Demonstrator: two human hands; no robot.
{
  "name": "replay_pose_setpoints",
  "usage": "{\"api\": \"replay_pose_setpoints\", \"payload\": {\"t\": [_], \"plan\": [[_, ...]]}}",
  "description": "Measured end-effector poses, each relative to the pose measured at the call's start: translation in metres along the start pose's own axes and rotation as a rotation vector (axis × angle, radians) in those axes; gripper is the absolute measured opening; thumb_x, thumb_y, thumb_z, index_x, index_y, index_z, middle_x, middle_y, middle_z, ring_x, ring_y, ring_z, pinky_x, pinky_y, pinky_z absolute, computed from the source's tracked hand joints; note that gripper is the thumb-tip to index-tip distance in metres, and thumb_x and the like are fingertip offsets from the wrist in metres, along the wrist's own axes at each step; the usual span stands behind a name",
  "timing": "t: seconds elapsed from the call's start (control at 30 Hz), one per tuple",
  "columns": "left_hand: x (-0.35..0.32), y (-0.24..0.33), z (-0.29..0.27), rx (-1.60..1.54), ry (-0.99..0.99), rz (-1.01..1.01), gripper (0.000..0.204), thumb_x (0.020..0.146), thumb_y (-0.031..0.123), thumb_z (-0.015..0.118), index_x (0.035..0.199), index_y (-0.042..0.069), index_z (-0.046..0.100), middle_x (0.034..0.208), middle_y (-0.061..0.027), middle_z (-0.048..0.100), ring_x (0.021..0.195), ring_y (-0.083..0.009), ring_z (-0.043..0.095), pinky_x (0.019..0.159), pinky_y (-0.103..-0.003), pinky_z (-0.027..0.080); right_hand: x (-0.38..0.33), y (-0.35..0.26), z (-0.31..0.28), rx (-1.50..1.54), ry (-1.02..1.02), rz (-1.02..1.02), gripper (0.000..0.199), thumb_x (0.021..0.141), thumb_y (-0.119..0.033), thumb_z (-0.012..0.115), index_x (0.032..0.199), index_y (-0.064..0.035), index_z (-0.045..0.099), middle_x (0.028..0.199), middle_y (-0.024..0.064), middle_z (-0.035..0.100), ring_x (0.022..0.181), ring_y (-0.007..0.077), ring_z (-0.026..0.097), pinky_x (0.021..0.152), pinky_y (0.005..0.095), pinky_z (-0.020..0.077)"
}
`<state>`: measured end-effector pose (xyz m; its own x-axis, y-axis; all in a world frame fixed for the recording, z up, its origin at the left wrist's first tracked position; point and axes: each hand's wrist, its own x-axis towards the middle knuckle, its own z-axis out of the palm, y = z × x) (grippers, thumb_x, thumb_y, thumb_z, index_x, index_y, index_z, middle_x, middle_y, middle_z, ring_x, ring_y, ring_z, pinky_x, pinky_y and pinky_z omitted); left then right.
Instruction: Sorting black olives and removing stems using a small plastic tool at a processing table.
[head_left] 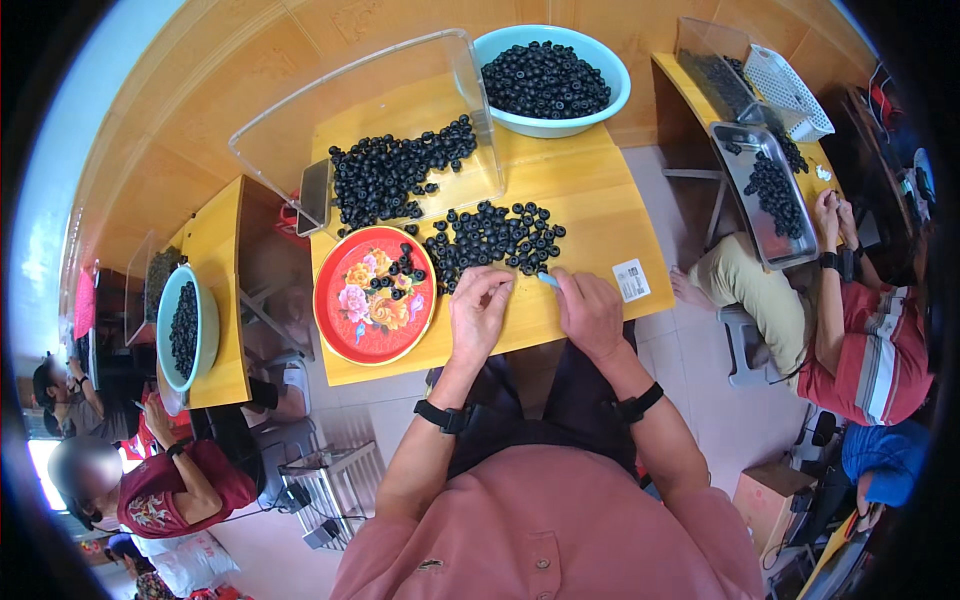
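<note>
My left hand (480, 312) is over the front part of the yellow table (610, 215), thumb and fingertips pinched together; what they hold, if anything, is hidden or too small to name. Closed around a slim light-blue stick-like tool (548, 280), my right hand (593, 314) points its tip toward the left hand. Just beyond both hands lies a loose spread of small round black pieces with holes (495, 238). To the left is a round red tray (338, 325) with a flower pattern, holding several of the same pieces along its right side.
A clear plastic bin (400, 50) with more black pieces lies behind the spread, a dark phone-like slab (315, 193) at its left. A light-blue basin (622, 85) full of pieces stands at the back. People work at side tables, with a metal tray (735, 165) right and a basin (207, 330) left.
</note>
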<state>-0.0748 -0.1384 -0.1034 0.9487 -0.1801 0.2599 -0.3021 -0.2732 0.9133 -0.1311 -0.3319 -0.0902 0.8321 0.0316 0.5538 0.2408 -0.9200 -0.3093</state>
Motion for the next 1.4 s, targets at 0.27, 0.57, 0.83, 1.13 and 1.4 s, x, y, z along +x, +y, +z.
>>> {"api": "replay_pose_setpoints", "payload": {"t": [0.27,0.57,0.83,1.13,1.4], "plan": [[-0.002,-0.004,0.003,-0.113,0.050,-0.081,0.016,0.092,-0.003,0.077,0.107,0.001,0.077,0.107,-0.0082,0.070,0.083,-0.0136,0.065,0.070,-0.027,0.052,0.003,-0.007,0.006,0.043,-0.002,0.058,0.020,0.092,-0.012,0.070,0.110,-0.0060,0.069,0.080,0.0093,0.062,0.074,0.0300,0.064,0.066,0.0431,0.0508],[-0.002,-0.002,0.001,-0.053,0.021,0.008,0.017,0.091,-0.005,0.077,0.107,0.002,0.076,0.106,-0.0086,0.070,0.084,-0.0151,0.067,0.071,-0.027,0.054,-0.002,-0.006,0.008,0.015,0.023,0.018,0.023,0.090,-0.014,0.072,0.111,-0.0067,0.071,0.079,0.0081,0.059,0.073,0.0286,0.063,0.066,0.0426,0.0499],[-0.003,-0.013,0.006,-0.159,-0.009,-0.108,0.029,0.091,-0.004,0.079,0.118,0.003,0.072,0.105,-0.0099,0.071,0.090,-0.0163,0.072,0.077,-0.028,0.059,-0.003,-0.007,0.009,-0.020,0.044,-0.057,0.021,0.089,-0.016,0.073,0.109,-0.0095,0.072,0.075,0.0059,0.056,0.068,0.0251,0.061,0.062,0.0404,0.0487],[-0.003,-0.011,0.008,-0.155,-0.034,-0.125,0.030,0.090,-0.004,0.080,0.118,0.001,0.072,0.104,-0.0100,0.073,0.091,-0.0167,0.073,0.083,-0.029,0.060,-0.004,-0.007,0.009,-0.058,0.016,-0.092,0.014,0.091,-0.016,0.071,0.103,-0.0095,0.074,0.074,0.0053,0.055,0.065,0.0243,0.060,0.060,0.0389,0.0480],[-0.003,-0.009,0.008,-0.248,-0.048,-0.154,0.031,0.090,-0.004,0.080,0.119,0.001,0.070,0.102,-0.0080,0.075,0.093,-0.0134,0.073,0.086,-0.028,0.061,-0.005,-0.006,0.012,-0.068,0.012,-0.095,0.013,0.091,-0.015,0.071,0.102,-0.0086,0.074,0.073,0.0056,0.054,0.063,0.0238,0.059,0.059,0.0391,0.0470]]}}
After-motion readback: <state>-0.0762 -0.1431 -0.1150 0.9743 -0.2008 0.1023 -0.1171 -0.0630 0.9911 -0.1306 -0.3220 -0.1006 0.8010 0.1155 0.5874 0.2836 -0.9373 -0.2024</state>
